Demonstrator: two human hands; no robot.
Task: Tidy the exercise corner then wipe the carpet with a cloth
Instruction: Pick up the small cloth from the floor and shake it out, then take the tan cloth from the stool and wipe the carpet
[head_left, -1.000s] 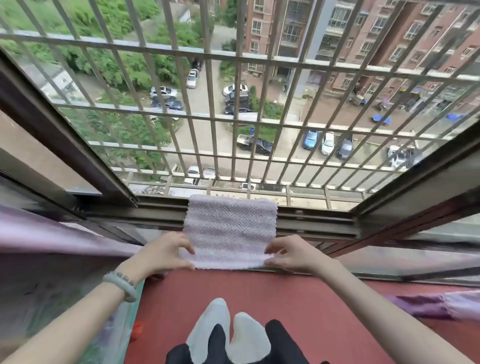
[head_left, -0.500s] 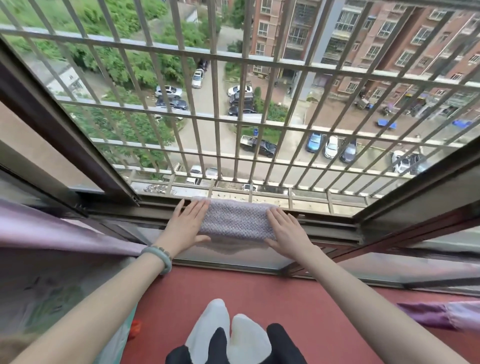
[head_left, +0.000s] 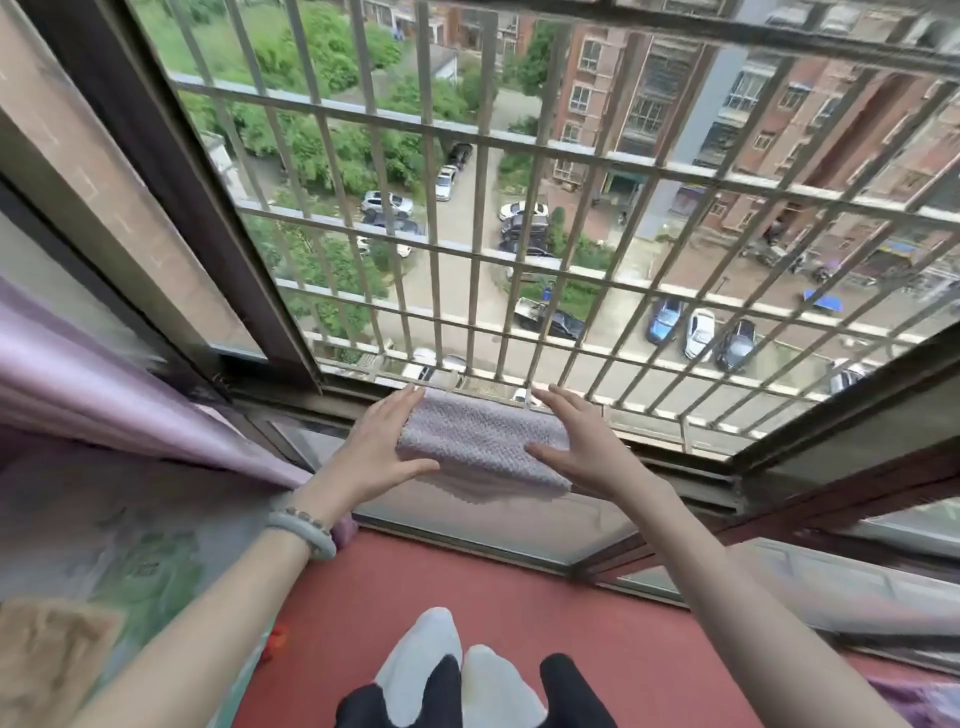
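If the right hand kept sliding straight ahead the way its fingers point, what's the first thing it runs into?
Probably the metal window bars. The right hand lies flat on the cloth over the window track, fingers aimed outward; depth is hard to judge, so it might slip between two bars.

Your cloth (head_left: 480, 447) lies draped over the window track (head_left: 675, 467), its near edge hanging toward you. Your left hand (head_left: 382, 449) rests on its left end, your right hand (head_left: 582, 447) on its right. The grille (head_left: 519, 260) stands beyond, the curtain (head_left: 130, 410) to the left, the floor (head_left: 519, 597) nearest you.
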